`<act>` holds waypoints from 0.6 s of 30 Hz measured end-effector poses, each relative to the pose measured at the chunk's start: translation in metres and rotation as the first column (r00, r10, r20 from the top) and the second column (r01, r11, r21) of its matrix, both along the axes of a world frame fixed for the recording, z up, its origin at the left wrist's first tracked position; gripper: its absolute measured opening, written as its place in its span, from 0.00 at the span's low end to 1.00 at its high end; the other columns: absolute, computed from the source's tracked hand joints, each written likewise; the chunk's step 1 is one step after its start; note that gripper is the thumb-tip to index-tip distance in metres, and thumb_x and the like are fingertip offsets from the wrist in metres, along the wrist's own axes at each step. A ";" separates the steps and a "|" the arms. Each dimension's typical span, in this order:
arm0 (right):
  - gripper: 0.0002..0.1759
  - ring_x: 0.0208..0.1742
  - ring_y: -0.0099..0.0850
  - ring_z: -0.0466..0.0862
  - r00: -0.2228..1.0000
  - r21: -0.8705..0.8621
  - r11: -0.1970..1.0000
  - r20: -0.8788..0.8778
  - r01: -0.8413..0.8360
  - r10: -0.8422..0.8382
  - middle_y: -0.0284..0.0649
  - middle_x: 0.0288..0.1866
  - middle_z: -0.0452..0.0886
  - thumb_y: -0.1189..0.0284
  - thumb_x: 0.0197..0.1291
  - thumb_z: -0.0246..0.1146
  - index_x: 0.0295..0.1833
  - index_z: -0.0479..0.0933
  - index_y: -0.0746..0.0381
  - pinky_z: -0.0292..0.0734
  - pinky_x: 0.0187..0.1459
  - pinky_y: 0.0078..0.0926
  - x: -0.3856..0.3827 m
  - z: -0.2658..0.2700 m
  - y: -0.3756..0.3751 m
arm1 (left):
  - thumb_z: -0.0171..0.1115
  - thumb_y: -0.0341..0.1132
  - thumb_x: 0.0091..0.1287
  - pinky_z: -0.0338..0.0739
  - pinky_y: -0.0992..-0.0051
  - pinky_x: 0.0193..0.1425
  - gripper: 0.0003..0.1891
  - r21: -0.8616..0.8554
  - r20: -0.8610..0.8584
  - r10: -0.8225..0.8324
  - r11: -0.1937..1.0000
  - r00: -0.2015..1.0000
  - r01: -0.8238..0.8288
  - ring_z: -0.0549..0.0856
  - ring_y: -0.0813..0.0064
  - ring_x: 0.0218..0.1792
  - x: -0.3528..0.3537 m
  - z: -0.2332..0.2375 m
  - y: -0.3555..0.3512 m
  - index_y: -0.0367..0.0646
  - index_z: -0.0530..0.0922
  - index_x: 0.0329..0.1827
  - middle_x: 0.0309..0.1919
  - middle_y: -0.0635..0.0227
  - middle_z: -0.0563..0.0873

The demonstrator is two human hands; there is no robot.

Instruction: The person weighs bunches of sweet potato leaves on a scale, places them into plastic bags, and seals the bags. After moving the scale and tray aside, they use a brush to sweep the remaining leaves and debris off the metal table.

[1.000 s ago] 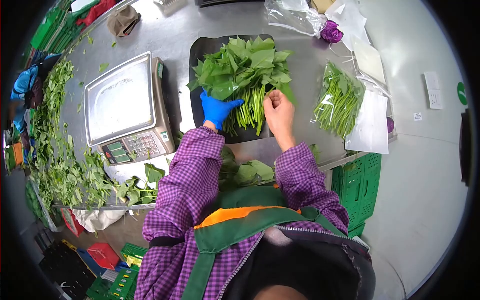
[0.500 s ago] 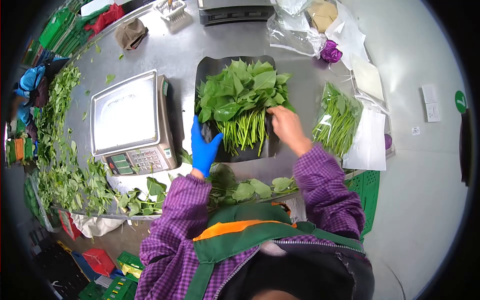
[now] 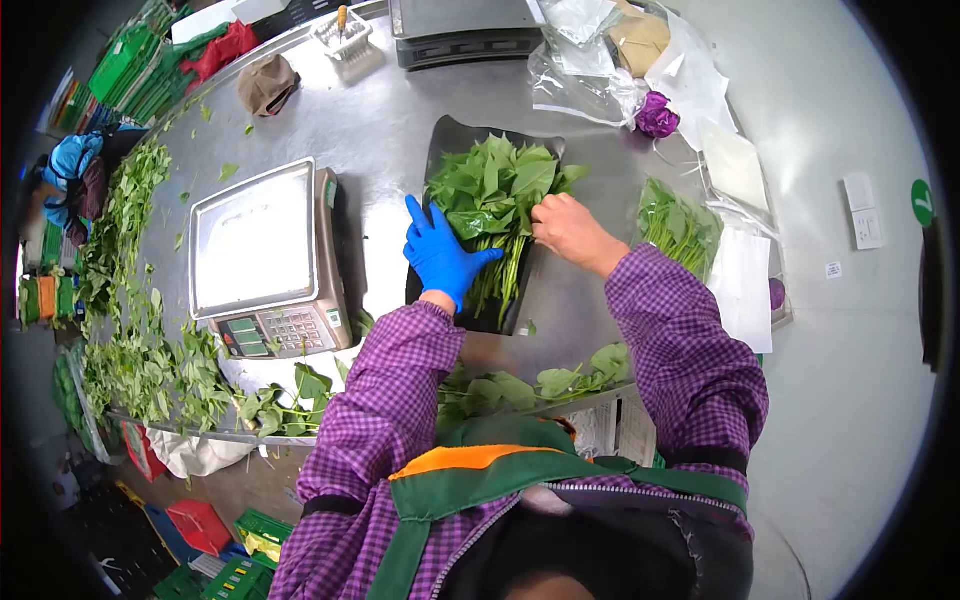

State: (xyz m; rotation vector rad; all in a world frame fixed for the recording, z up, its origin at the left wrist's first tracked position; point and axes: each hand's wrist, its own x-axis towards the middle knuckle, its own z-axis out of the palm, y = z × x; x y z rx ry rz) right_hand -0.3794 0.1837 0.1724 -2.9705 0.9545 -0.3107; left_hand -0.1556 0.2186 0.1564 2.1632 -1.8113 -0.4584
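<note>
A bunch of leafy greens (image 3: pixel 500 190) lies on a black tray (image 3: pixel 450 136), its leaves at the far end and its stems toward me. My left hand (image 3: pixel 442 254), in a blue glove, is at the left side of the bunch with its fingers spread, the thumb reaching over the stems. My bare right hand (image 3: pixel 572 232) is at the bunch's right side, its fingers bent together at the edge of the leaves. What its fingertips hold, if anything, is hidden.
A weighing scale (image 3: pixel 255 240) stands on the metal table at left, with loose greens (image 3: pixel 135 270) beyond it. A bagged bunch (image 3: pixel 680 228) lies at right. Farther back are a brown cap (image 3: pixel 268 84), a white basket (image 3: pixel 342 34) and purple tape (image 3: pixel 657 115).
The bunch has become narrower, and the tray under it has turned and shifted right. My left hand has moved up and right onto the bunch's side, with its fingers spread wider.
</note>
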 end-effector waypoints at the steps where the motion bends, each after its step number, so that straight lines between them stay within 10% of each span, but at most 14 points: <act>1: 0.03 0.40 0.32 0.74 1.000 -0.004 1.000 -0.024 -0.018 0.017 0.33 0.30 0.73 0.71 0.47 0.60 0.24 0.77 0.56 0.69 0.42 0.31 0.003 0.002 0.004 | 0.79 0.60 0.32 0.66 0.55 0.61 0.61 0.015 0.020 -0.024 1.000 1.000 0.024 0.67 0.50 0.62 -0.002 0.002 -0.004 0.36 0.59 0.69 0.74 0.48 0.48; 7: 0.05 0.39 0.36 0.78 1.000 0.203 0.979 -0.004 0.002 -0.001 0.37 0.30 0.77 0.69 0.47 0.61 0.25 0.77 0.58 0.71 0.41 0.33 0.043 0.005 0.060 | 0.78 0.46 0.36 0.67 0.56 0.60 0.51 -0.075 0.032 -0.420 0.904 0.907 0.421 0.69 0.54 0.61 0.009 -0.020 -0.023 0.39 0.63 0.66 0.64 0.58 0.67; 14: 0.09 0.35 0.45 0.83 0.986 0.509 0.845 -0.065 0.167 -0.156 0.45 0.28 0.81 0.67 0.44 0.66 0.29 0.80 0.61 0.77 0.37 0.41 0.048 -0.009 0.057 | 0.78 0.53 0.35 0.45 0.44 0.72 0.64 0.232 0.049 -0.597 0.786 0.801 0.572 0.48 0.44 0.74 -0.018 -0.002 0.034 0.32 0.50 0.73 0.74 0.46 0.44; 18: 0.23 0.44 0.42 0.81 0.969 0.556 0.818 0.084 0.148 -0.232 0.43 0.39 0.83 0.56 0.46 0.68 0.44 0.79 0.60 0.75 0.43 0.38 0.050 0.045 0.021 | 0.77 0.54 0.36 0.47 0.45 0.72 0.61 0.083 0.126 -0.685 0.728 0.717 0.681 0.52 0.46 0.73 -0.017 -0.030 0.047 0.45 0.52 0.74 0.74 0.50 0.48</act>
